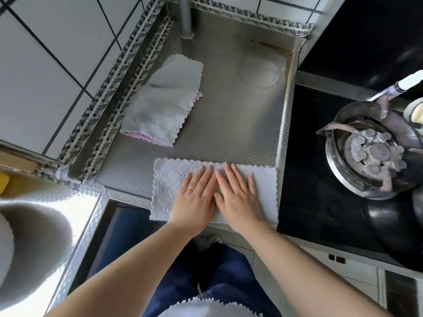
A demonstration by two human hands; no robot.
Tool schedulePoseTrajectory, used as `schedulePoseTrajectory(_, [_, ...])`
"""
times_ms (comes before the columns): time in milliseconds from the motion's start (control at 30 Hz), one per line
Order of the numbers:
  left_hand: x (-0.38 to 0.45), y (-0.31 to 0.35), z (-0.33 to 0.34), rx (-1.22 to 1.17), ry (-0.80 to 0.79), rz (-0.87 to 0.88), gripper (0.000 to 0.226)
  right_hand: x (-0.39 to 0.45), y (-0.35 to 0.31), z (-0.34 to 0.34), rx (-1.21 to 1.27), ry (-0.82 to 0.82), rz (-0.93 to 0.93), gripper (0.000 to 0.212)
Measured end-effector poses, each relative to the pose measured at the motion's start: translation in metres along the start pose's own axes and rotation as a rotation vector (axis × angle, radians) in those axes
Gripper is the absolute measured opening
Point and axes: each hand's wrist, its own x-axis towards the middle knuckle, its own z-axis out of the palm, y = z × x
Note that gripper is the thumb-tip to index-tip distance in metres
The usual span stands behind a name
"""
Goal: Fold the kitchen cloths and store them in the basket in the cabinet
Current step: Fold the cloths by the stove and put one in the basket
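1. White kitchen cloth [263, 186]: lies flat at the near edge of the steel counter [229, 115], lower centre of the frame, as a long strip with scalloped edges. Its shape suggests one fold already made; I judge it lies there so the hands can reach it squarely and the hard surface can set the crease.

2. Left hand [194, 200]: flat on the cloth, fingers straight and together, gripping nothing. It presses down just left of the cloth's middle. A ring shows on one finger.

3. Right hand [238, 197]: likewise flat with fingers extended, palm down, touching the left hand along the thumbs. Both sit at the centre, probably to smooth the cloth outward or to fix the line for the next fold.

4. Grey cloths [164, 104]: a loose, unfolded heap at upper left of centre, well apart from the white cloth, with a pink cloth [146, 136] showing beneath its edges. Judged to be awaiting folding, parked clear of the working area.

5. Another white scalloped cloth [206, 307] shows at the bottom edge, near the person's body; how it is held cannot be told.

6. Surroundings: a hob with a gas burner [370, 154] at right; tiled wall at upper left. Basket and cabinet are not identifiable in view; storing not yet begun.
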Motion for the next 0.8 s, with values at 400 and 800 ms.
schedulePoseTrajectory(400, [-0.028,-0.050,-0.012,0.139,-0.017,-0.114,0.072,-0.009,0.043,-0.008,-0.139,-0.065,-0.037,0.068])
schedulePoseTrajectory(800, [-0.079,0.014,-0.027,-1.001,0.111,-0.817,0.013,0.065,0.017,-0.047,0.123,-0.088,-0.213,0.018])
